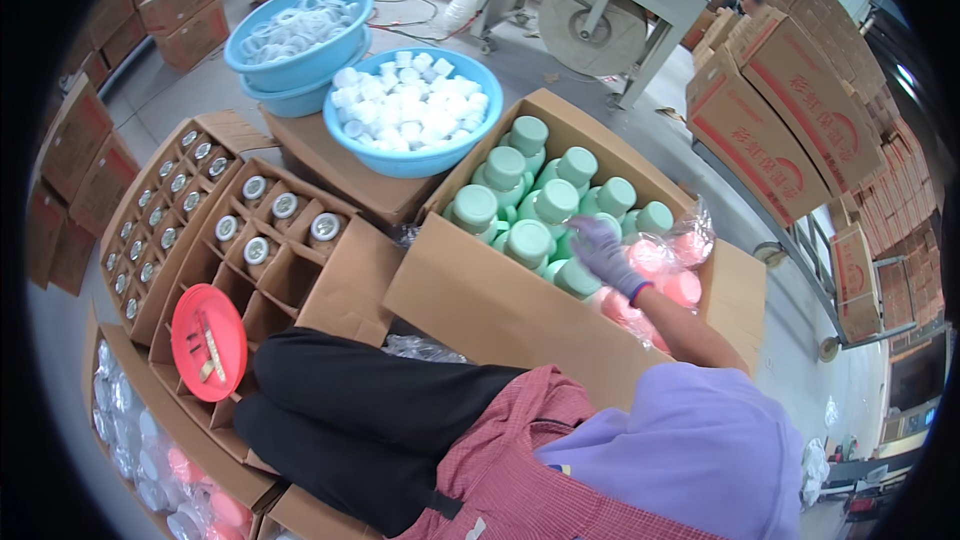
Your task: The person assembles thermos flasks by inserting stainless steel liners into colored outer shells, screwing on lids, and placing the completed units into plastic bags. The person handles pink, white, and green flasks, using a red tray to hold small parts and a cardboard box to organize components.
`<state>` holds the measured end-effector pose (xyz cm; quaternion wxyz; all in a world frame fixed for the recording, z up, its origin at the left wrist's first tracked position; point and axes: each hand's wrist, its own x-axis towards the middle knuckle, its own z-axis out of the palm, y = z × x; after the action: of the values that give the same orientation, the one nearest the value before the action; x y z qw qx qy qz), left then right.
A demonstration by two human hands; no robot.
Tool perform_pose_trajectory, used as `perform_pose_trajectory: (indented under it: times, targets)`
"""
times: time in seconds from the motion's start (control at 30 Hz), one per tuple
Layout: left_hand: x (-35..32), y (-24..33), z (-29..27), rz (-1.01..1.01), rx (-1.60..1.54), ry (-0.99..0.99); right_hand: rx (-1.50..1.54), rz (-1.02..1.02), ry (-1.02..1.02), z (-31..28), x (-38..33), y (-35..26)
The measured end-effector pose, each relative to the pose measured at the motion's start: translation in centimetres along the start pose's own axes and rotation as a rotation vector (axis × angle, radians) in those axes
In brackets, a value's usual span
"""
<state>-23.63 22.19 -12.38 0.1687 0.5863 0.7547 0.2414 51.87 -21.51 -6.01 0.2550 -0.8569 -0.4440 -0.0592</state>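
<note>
My right hand [605,258], in a pale purple knitted glove, is over a cardboard box [520,310] packed with flasks. Its fingers are stretched out and apart, close to the lids of the mint-green flasks [555,200]. Whether the fingertips touch a lid, I cannot tell. Pink-lidded flasks [683,287], some in clear plastic wrap, stand beside the wrist in the same box. My left hand is out of view.
Blue basins hold white caps [410,105] and pale rings [300,30]. Divided cartons with silvery round tops [285,205] stand left, with a red plate [208,340] on one. Stacked cartons [770,130] and a wheeled metal table [600,0] are beyond.
</note>
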Motion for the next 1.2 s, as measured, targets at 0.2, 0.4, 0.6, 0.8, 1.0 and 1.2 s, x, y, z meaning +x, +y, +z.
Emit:
perform_pose_trajectory:
  times: [0.2, 0.4, 0.6, 0.8, 1.0, 1.2]
  targets:
    - [0.3, 0.3, -0.1, -0.006, 0.111, -0.047, -0.233, 1.003, 0.115, -9.1, -3.0, 22.9]
    - [-0.2, 0.6, -2.9, 0.014, 0.167, -0.046, -0.263, 1.036, -0.058, -3.5, -3.5, 25.2]
    - [-3.5, 5.6, -4.8, 0.329, -0.254, -0.141, 0.012, 0.763, 0.589, -6.9, -3.5, 22.0]
    - [-25.6, 39.7, 2.6, 0.823, -0.600, -0.319, 0.180, 0.535, 0.588, -13.1, 1.2, 14.7]
    - [-28.7, 43.2, 4.0, 0.900, -0.652, -0.604, 1.120, 0.540, 0.223, -9.0, 9.0, 7.6]
    - [-27.7, 40.2, 3.0, 0.792, -0.543, -0.575, 1.035, 0.261, 0.129, -7.5, 15.9, 1.7]
